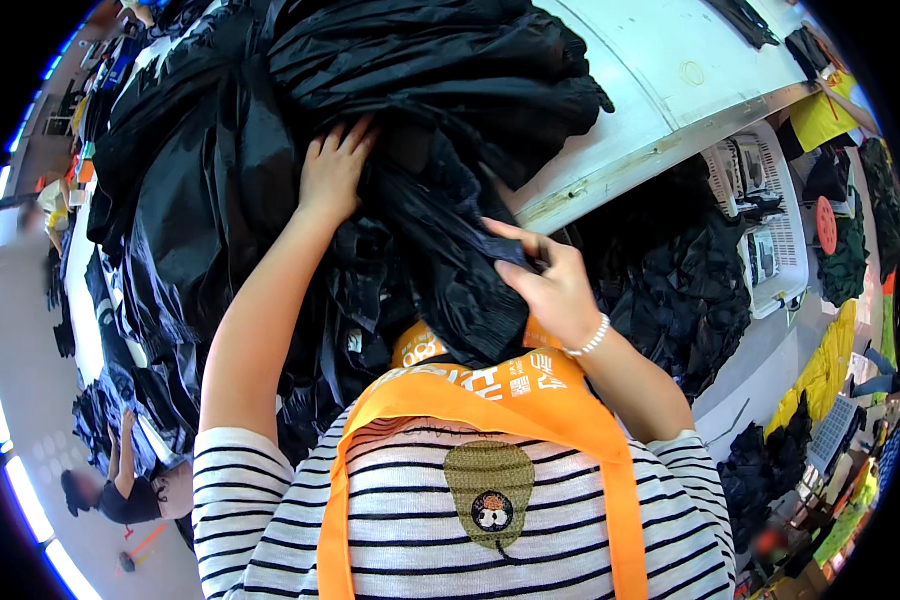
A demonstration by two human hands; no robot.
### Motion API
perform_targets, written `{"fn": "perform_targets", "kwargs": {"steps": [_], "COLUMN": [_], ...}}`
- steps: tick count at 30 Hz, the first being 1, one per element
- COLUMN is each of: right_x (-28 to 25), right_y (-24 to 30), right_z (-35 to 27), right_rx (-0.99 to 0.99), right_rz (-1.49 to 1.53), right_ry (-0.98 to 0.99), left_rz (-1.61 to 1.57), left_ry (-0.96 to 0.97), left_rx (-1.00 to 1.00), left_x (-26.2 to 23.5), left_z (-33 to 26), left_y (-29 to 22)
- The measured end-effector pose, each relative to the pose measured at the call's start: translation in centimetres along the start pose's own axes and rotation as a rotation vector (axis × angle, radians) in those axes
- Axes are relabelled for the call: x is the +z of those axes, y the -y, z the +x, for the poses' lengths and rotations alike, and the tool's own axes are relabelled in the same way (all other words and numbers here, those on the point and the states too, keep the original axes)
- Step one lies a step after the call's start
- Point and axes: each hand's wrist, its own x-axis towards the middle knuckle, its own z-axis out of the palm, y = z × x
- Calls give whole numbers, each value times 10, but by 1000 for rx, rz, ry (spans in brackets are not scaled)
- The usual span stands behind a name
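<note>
Both my hands in the black garment pile [370, 120], centre frame.
My left hand [332, 172], upper centre, lies with fingers spread and loosely curled on the heap. My right hand [550, 285], centre right, pinches a fold of black fabric [450, 260] shut between thumb and fingers beside the white table edge [630, 150].

Left arm extended upward and forward, forearm bare, with the left hand [332, 172] laid palm-down, fingers spread and slightly curled at the tips. Right arm bent at the elbow, forearm rising from the lower right; the right hand [550, 285] has its grip closed in a pinch, thumb against fingers, a beaded band at the wrist.
</note>
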Motion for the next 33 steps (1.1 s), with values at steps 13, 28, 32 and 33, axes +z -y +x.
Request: {"fn": "perform_targets", "kwargs": {"steps": [13,28,32,33], "right_x": [-87,-78,-86,-83], "right_y": [-100,-56,-36,-29], "right_z": [50,36,9,-4], "right_rx": [171,422,400,423], "right_rz": [-102,661,335,177], "right_ry": [-400,-406,-357,-326], "left_rz": [-504,-886,-1171,-1246], "left_ry": [516,-219,-69,33], "left_rx": [709,329,196,122], "left_x": [-42,-23,-14,-14], "left_z": [-85,-7,5,5], "left_y": [-28,-158,-154,-153]}}
